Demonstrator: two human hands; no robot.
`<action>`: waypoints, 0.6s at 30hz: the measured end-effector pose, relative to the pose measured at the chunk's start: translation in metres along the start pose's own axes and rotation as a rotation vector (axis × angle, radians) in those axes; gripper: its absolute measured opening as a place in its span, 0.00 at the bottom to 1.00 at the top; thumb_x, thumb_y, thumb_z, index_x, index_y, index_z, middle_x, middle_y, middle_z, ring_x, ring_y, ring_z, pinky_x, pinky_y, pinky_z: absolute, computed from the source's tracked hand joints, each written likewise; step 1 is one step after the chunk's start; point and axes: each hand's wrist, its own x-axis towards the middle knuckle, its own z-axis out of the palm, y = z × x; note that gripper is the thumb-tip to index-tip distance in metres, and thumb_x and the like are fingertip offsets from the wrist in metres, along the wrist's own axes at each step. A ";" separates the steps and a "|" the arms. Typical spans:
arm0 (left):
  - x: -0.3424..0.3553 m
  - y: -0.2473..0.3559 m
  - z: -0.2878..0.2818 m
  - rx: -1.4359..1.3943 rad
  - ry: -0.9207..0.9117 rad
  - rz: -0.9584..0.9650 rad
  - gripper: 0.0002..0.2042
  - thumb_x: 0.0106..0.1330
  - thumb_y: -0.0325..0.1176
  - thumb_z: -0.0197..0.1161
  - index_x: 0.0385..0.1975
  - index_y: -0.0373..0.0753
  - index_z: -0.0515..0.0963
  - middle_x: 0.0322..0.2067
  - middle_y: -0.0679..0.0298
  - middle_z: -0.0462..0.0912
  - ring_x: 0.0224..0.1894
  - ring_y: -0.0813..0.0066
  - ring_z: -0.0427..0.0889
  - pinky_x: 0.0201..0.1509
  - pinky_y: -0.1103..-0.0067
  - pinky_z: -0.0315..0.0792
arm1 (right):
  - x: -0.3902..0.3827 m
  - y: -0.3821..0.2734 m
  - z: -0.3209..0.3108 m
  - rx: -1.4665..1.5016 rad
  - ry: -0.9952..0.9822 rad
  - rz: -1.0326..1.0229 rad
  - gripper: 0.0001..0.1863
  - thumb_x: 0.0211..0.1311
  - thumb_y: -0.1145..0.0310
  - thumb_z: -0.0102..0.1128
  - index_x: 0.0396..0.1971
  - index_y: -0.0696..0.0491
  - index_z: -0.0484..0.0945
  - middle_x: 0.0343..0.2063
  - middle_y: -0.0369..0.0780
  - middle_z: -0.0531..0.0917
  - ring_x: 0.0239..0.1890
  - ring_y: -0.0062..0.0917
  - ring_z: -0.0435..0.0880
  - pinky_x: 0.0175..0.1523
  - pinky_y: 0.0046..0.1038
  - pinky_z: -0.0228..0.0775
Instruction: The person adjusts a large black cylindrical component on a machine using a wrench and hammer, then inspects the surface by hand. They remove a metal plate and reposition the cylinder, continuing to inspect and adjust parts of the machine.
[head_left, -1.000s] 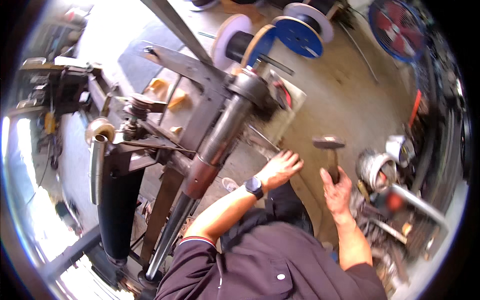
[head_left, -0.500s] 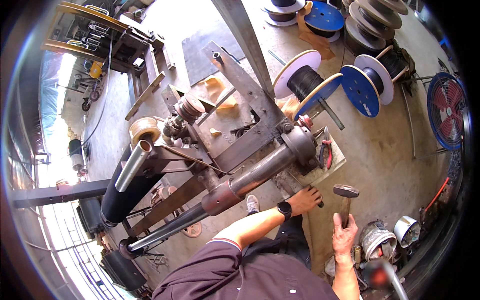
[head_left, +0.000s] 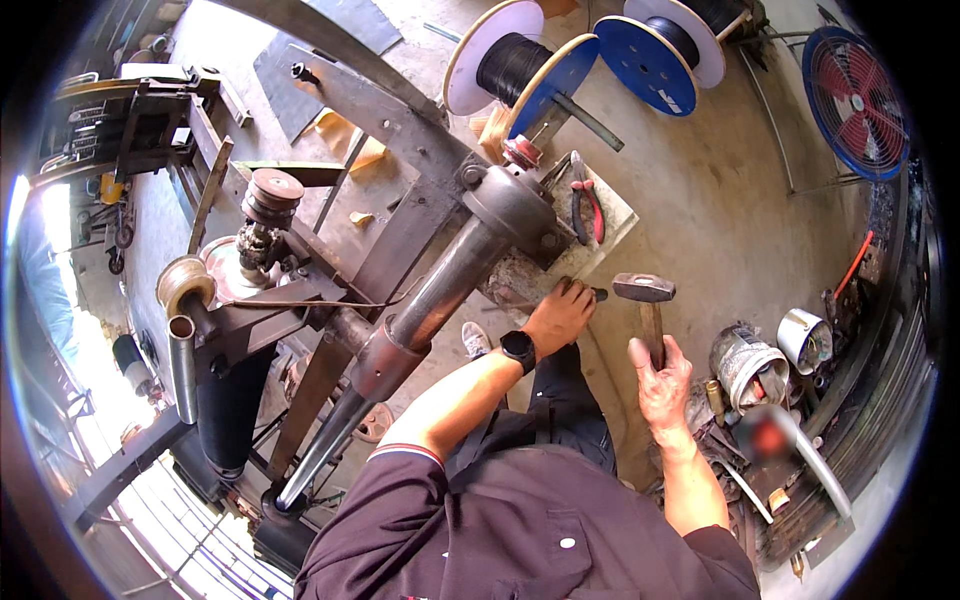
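Observation:
My right hand (head_left: 662,392) grips a hammer (head_left: 643,290) by its wooden handle, head upward, held out to the right of my body. My left hand (head_left: 562,318), a watch on its wrist, is closed at the lower edge of a worn metal block (head_left: 520,275). A dark rounded end pokes out by its fingers; the rest of that thing is hidden under the hand. Pliers (head_left: 585,205) with red and black handles lie on the plate (head_left: 615,225) beyond. Next to them runs a thick steel shaft (head_left: 445,275) with a round collar (head_left: 512,210).
Blue-flanged cable reels (head_left: 645,65) stand on the floor ahead. A fan (head_left: 857,100) is at the far right. Two white buckets (head_left: 745,370) and scrap sit right of my right arm. A frame with a pulley (head_left: 275,190) and a steel tube (head_left: 182,370) fills the left.
The view has turned to the right, so the machine and reels sit further left and higher. The hammer remains raised in my right hand, and my left hand stays by the block.

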 end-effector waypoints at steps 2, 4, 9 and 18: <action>0.002 -0.004 -0.010 0.009 -0.004 -0.027 0.21 0.62 0.38 0.58 0.54 0.35 0.79 0.49 0.60 0.78 0.57 0.61 0.75 0.62 0.67 0.69 | 0.001 0.004 -0.001 -0.015 0.007 0.003 0.19 0.67 0.57 0.72 0.33 0.60 0.78 0.16 0.36 0.75 0.20 0.20 0.67 0.27 0.30 0.63; -0.001 -0.012 -0.013 0.021 0.014 -0.045 0.20 0.62 0.37 0.58 0.52 0.35 0.79 0.49 0.60 0.78 0.55 0.62 0.75 0.60 0.69 0.70 | 0.002 0.009 -0.002 -0.052 0.015 0.000 0.19 0.67 0.57 0.72 0.34 0.59 0.78 0.16 0.37 0.75 0.20 0.20 0.68 0.27 0.30 0.63; -0.004 -0.024 -0.015 0.014 0.017 -0.041 0.23 0.63 0.34 0.57 0.57 0.33 0.76 0.51 0.58 0.78 0.57 0.60 0.75 0.60 0.69 0.71 | 0.006 0.010 -0.003 -0.004 0.043 0.015 0.19 0.67 0.57 0.72 0.34 0.59 0.78 0.16 0.38 0.76 0.20 0.21 0.68 0.28 0.30 0.64; -0.032 0.015 -0.089 -0.104 0.216 0.090 0.28 0.58 0.34 0.61 0.62 0.35 0.77 0.52 0.58 0.79 0.54 0.63 0.81 0.57 0.65 0.78 | 0.013 0.021 -0.008 0.040 0.058 0.010 0.17 0.68 0.60 0.70 0.35 0.60 0.79 0.22 0.39 0.83 0.24 0.20 0.75 0.32 0.29 0.70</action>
